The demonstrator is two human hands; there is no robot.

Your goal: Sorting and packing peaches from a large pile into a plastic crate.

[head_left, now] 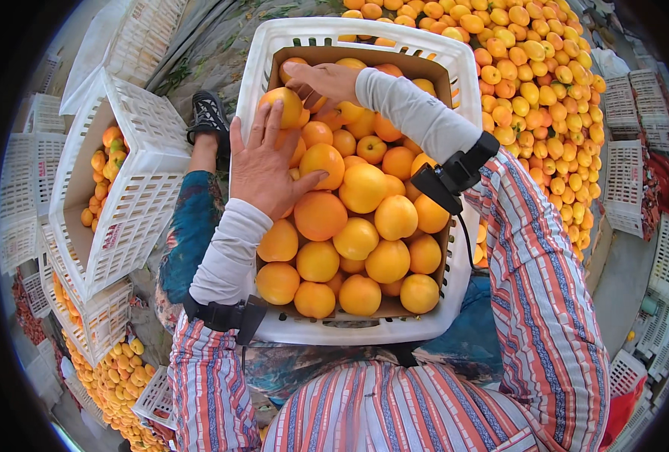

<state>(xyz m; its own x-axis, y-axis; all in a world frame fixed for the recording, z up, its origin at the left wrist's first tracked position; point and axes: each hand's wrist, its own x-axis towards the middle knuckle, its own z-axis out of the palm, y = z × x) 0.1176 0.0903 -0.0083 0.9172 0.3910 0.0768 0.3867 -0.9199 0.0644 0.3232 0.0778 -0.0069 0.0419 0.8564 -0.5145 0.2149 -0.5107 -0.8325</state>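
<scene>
A white plastic crate point(470, 98) lined with brown cardboard stands in front of me, holding many round, smooth orange fruits that look like persimmons point(321, 215). Near its far left corner, my left hand point(265, 167) lies over the fruit with its fingers spread and thumb stretched out, fingertips touching one persimmon point(287, 105). Reaching across from the right, my right hand point(328, 81) has its fingers bent round fruit in that same corner. Its inner fingers are partly hidden, so how much of the fruit it grips is hard to see. White sleeves cover both wrists.
A large heap of the same fruit point(538, 83) spreads beyond the crate at the right. To the left, a tilted white crate point(134, 196) holds more fruit, some with green leaves. Stacked crates point(625, 177) stand at the far right. A shoe point(208, 114) is beside the crate.
</scene>
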